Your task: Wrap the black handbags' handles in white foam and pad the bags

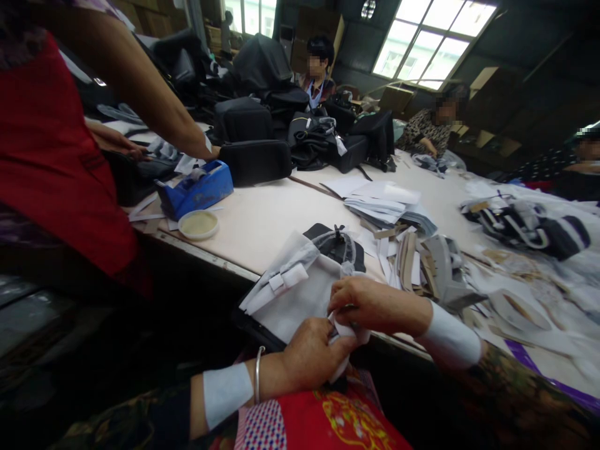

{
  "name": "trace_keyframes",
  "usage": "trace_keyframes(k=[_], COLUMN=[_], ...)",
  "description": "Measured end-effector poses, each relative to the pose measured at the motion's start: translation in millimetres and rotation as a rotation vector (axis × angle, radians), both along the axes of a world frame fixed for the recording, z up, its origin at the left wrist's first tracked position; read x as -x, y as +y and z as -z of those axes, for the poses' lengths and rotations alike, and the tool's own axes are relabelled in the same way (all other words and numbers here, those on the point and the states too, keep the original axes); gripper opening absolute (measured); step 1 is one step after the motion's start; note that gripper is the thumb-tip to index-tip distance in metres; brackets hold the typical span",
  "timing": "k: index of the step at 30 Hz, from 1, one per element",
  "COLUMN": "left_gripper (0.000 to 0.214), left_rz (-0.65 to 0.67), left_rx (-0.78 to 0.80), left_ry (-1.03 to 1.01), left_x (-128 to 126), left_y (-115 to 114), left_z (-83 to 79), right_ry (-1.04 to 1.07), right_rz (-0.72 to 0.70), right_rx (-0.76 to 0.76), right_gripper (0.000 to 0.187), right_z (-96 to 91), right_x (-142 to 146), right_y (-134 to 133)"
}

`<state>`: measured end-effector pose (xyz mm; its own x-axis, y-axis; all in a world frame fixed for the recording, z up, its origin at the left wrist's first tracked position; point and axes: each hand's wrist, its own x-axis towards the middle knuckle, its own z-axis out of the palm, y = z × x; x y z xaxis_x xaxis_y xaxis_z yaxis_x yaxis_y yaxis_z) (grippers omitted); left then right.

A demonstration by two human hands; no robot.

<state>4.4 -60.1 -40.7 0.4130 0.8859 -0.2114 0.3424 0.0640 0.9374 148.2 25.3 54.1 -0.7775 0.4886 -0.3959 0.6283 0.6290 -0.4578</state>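
A black handbag (pixel 315 240), largely covered by a white wrapping sheet (pixel 307 297), leans over the table's front edge in front of me. Its handle (pixel 349 253) has a clear plastic-like wrap. My left hand (pixel 312 353) is closed on crumpled white wrapping at the bag's near right corner. Right beside it, my right hand (pixel 359 303) pinches the same wrapping, fingers curled inward and their tips partly hidden. Across the sheet's left part lies a rolled white strip (pixel 281 281).
A blue tape dispenser (pixel 199 190) and a round shallow dish (pixel 198 225) sit at the table's left edge. Black bags (pixel 255 162) are piled behind. White sheets (pixel 375 197) and cardboard scraps (pixel 405 256) lie right. A co-worker's arm (pixel 159 87) reaches in from the left.
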Motion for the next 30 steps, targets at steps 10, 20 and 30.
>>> trace_keyframes(k=[10,20,30], left_gripper=[0.032,0.030,0.037], left_rz=[0.092,0.115,0.083], left_rx=[0.019,0.387,0.138], left_ry=[-0.156,-0.285,-0.149], left_x=[5,-2,-4], left_y=[8,3,5], left_z=[-1.8,-8.6,-3.3], right_ry=[-0.027,0.087,-0.023], right_rz=[-0.030,-0.150,-0.135], right_rx=[-0.326,-0.209,-0.388], right_gripper=[0.018,0.019,0.015], right_z=[14.0,9.9,23.8], right_x=[6,-14,-2], right_y=[-16,-7,-21])
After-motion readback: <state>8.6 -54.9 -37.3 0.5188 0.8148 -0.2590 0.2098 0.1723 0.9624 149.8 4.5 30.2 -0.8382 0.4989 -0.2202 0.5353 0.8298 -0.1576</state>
